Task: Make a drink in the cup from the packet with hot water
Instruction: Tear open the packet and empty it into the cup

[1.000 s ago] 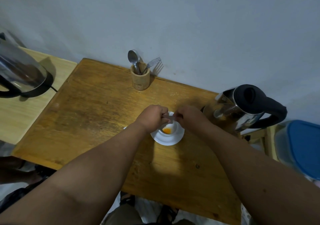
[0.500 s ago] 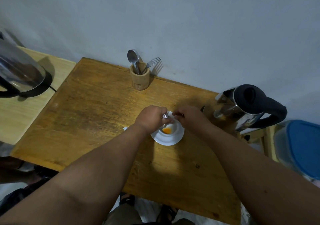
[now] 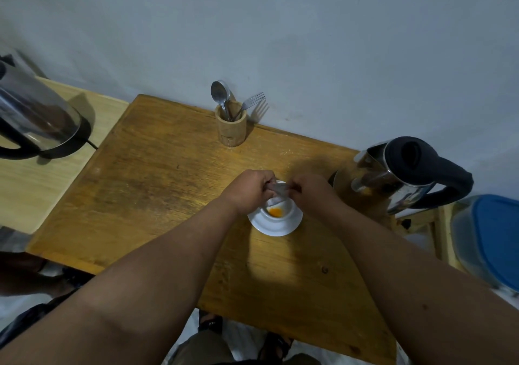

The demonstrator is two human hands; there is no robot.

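A white cup [image 3: 288,213] stands on a white saucer [image 3: 273,227] in the middle of the wooden table [image 3: 157,196]. Orange powder [image 3: 275,212] lies in the bottom of the cup. My left hand [image 3: 250,189] and my right hand [image 3: 310,189] both pinch a small silvery packet [image 3: 279,188] directly above the cup, one hand at each end. A steel kettle with a black lid and handle [image 3: 404,173] stands just right of my right hand, close to the cup.
A wooden holder [image 3: 230,127] with a spoon and a fork stands at the table's back edge by the wall. A second steel kettle [image 3: 36,117] sits on a lighter table at the left. A blue-lidded container [image 3: 488,241] is at the right.
The packet, held low over the cup before, now stretches level between both hands, slightly higher. The orange powder shows more clearly in the cup. Hands stayed over the cup.
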